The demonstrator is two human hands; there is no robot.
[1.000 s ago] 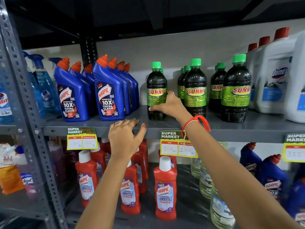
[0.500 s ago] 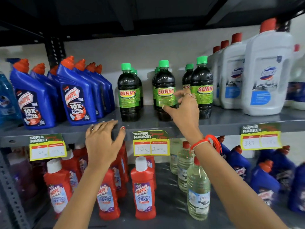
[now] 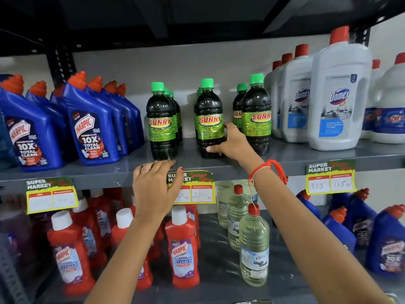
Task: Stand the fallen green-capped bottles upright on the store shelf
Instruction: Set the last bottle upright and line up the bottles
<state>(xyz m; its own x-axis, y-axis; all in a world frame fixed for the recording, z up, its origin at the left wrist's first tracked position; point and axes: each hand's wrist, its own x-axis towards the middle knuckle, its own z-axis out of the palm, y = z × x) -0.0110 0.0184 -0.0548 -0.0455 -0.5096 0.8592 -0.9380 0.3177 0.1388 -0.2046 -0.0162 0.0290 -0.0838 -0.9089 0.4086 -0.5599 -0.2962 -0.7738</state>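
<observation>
I see the middle green-capped bottle (image 3: 209, 119) upright on the shelf (image 3: 285, 154), cap at twelve o'clock, right hand (image 3: 232, 143) wrapped round its lower body at four o'clock, left hand (image 3: 153, 187) spread flat on the shelf edge, partly covering a price tag (image 3: 197, 189), rear bottles mostly hidden.

Both your arms reach forward — your left hand (image 3: 153, 189) lies flat, palm down; your right hand (image 3: 232, 143) is curled, thumb out.
</observation>
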